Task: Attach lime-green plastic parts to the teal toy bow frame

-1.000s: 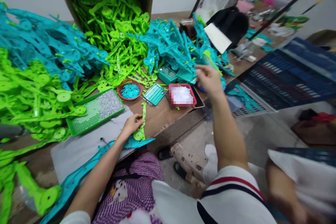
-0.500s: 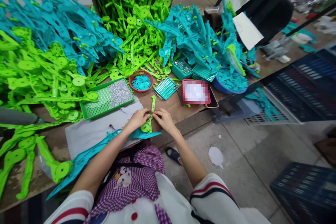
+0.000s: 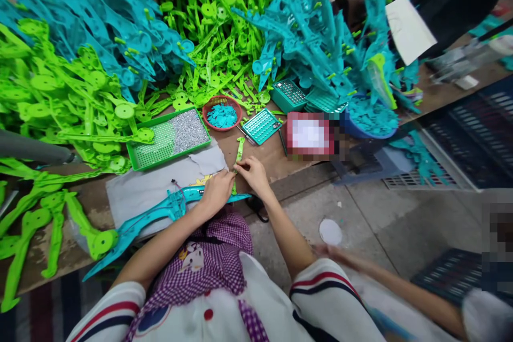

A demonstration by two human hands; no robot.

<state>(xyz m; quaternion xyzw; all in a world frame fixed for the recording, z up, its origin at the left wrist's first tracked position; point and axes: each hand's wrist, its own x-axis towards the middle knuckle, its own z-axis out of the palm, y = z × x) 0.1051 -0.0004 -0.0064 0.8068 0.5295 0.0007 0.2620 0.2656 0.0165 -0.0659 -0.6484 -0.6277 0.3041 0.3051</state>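
Observation:
A slim lime-green plastic leg-shaped part (image 3: 240, 150) stands out beyond my fingertips near the table's front edge. My left hand (image 3: 218, 190) is closed around its lower portion and hides much of it. The thumb and fingers of my right hand (image 3: 254, 175) pinch at the same part from the other side; any small piece between them is too small to make out. Below lies a long teal plastic body half (image 3: 154, 215) with thin wires along it, partly under my left forearm. A grey cloth (image 3: 136, 189) is spread beneath it.
A green tray (image 3: 154, 157) of small silvery pieces, a red basket (image 3: 205, 112) of teal pieces and a teal perforated tray (image 3: 262, 126) stand ahead. Heaps of green parts (image 3: 76, 96) and teal parts (image 3: 304, 43) rise behind. At right, another person's arm (image 3: 385, 272) reaches in.
My left hand has turned and shifted right, now covering more of the green part. Another person's arm has appeared at lower right. The view has shifted slightly.

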